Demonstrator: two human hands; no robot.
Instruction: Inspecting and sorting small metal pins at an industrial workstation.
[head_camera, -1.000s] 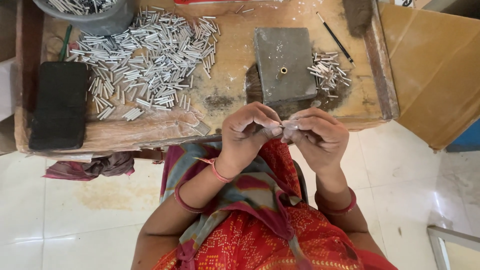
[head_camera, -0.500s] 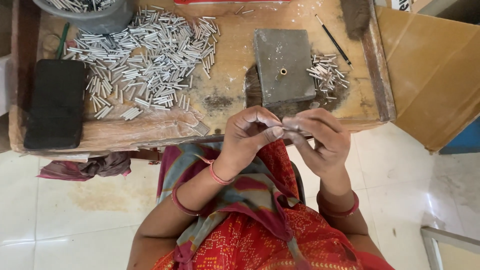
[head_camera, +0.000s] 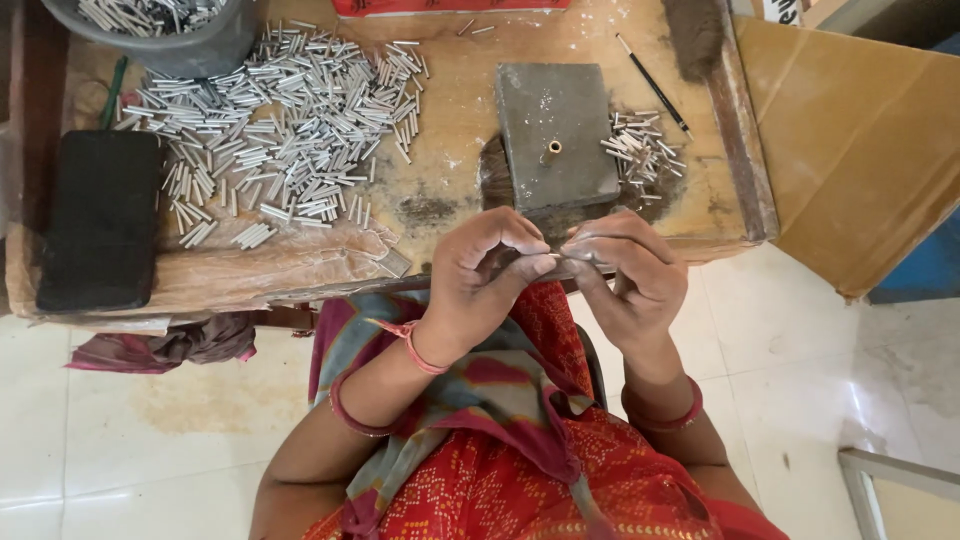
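Head view: fingertips of both hands meet over the table's near edge, pinching a small silvery tube (head_camera: 562, 262) between them. Left hand (head_camera: 485, 268) curls tight on one end, right hand (head_camera: 630, 275) on the other. Just beyond sits a grey block (head_camera: 556, 135) with a brass pin, loose tubes (head_camera: 640, 152) beside it, a big pile (head_camera: 285, 130) leftward on the table (head_camera: 450, 80).

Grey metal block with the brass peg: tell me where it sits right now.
In the head view, the grey metal block lies on the wooden table, right of centre, between the large pile of silver tubes and the small pile, just beyond both hands.
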